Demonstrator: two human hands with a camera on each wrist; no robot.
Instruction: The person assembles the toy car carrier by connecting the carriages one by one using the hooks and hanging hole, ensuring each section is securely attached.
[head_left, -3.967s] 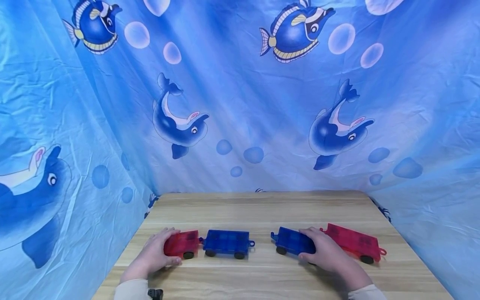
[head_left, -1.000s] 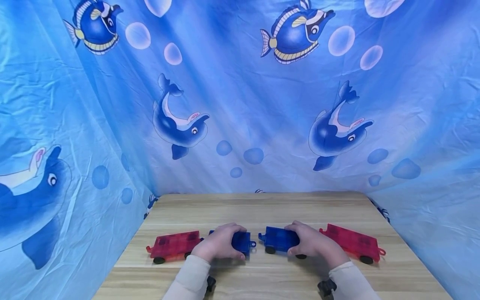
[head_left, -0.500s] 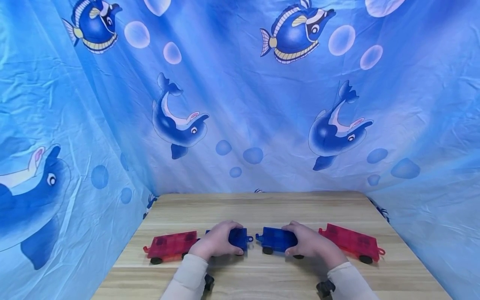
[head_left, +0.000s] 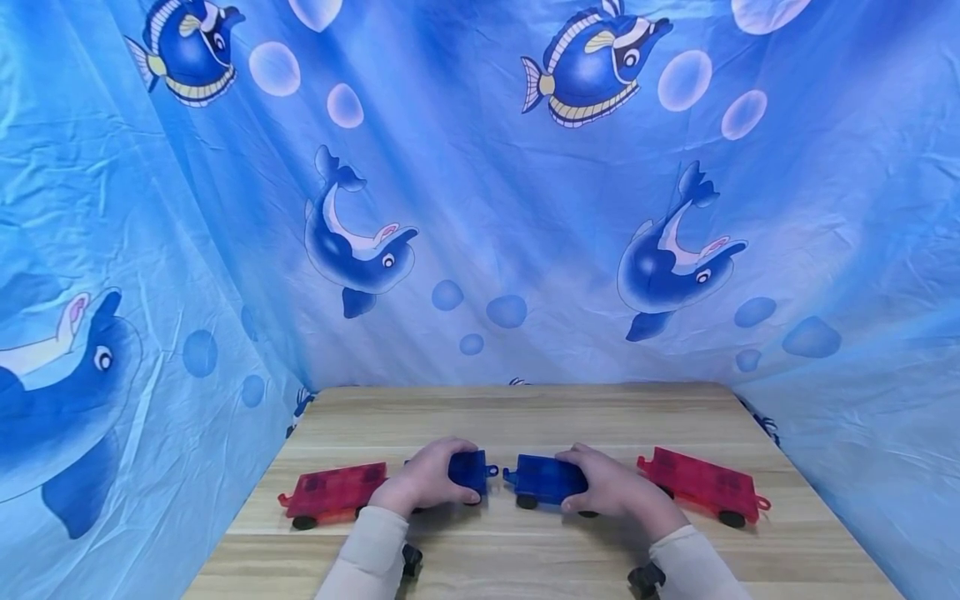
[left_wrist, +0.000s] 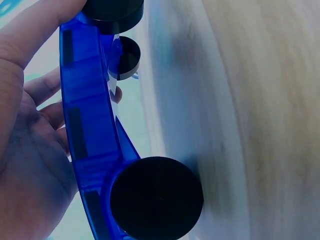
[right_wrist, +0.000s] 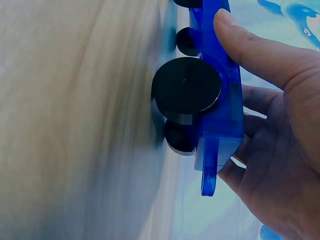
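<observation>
Now left blue wagon (head_left: 468,472) closer to right blue wagon (head_left: 549,478).

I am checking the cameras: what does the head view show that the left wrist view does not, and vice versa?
Head view only: left red wagon, right red wagon, right hand, and the right blue wagon it grips.
Left wrist view only: the palm of the left hand, and a far-side wheel of the left blue wagon.
Both: that hand gripping that wagon, and the wooden table.
</observation>
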